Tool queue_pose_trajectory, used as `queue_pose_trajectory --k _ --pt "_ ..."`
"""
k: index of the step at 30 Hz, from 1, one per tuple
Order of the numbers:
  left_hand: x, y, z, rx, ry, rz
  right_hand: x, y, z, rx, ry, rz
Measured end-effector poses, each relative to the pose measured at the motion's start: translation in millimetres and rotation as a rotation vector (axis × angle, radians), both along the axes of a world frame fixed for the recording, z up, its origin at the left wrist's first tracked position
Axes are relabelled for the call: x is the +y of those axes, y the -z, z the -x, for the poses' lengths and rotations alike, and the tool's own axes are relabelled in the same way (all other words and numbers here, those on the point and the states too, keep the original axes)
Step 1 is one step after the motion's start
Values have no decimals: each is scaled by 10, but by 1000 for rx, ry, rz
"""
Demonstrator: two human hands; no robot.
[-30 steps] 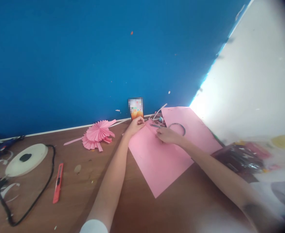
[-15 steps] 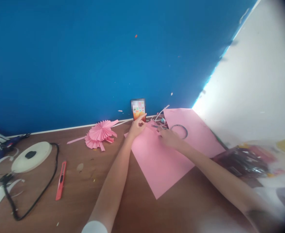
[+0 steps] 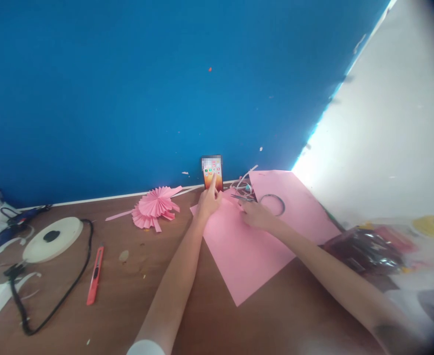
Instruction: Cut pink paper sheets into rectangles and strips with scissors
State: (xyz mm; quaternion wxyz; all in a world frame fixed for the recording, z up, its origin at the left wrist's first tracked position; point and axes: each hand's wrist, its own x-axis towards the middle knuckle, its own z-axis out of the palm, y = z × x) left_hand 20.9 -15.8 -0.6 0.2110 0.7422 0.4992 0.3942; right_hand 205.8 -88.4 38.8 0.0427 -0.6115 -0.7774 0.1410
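My left hand (image 3: 209,201) reaches to a phone (image 3: 217,183) propped upright against the wall. Its index finger is stretched out over the lit screen of app icons, the other fingers are curled, and it holds nothing. The fingers of my right hand (image 3: 256,214) are closed on scissors (image 3: 242,197), whose thin grey blades point left; the handles are hidden. Under this hand lies a large pink paper sheet (image 3: 244,261). A dark thin ring (image 3: 283,201) rests on pink paper just beyond the right hand.
Folded pink paper fans (image 3: 156,204) lie left of my left arm. Farther left are a red box cutter (image 3: 95,276), a pale round disc (image 3: 63,239) and a black cable (image 3: 59,303). A dark plastic packet (image 3: 367,249) sits at right, by the white wall.
My left index finger has moved from the phone's lower right edge onto its screen, pointing straighter. My right hand stays about where it was. The view has shifted slightly.
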Motion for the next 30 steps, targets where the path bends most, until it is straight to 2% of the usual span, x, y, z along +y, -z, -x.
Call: queue_pose_trajectory --k 11,18,30 --pt "-6 -30 8 -3 38 1 2 9 6 -26 -6 -3" --pt "-20 -45 -23 80 -48 1 25 71 -6 -46 -19 -33" --pt "15 -37 -21 151 -32 12 24 67 9 -65 -1 -13"
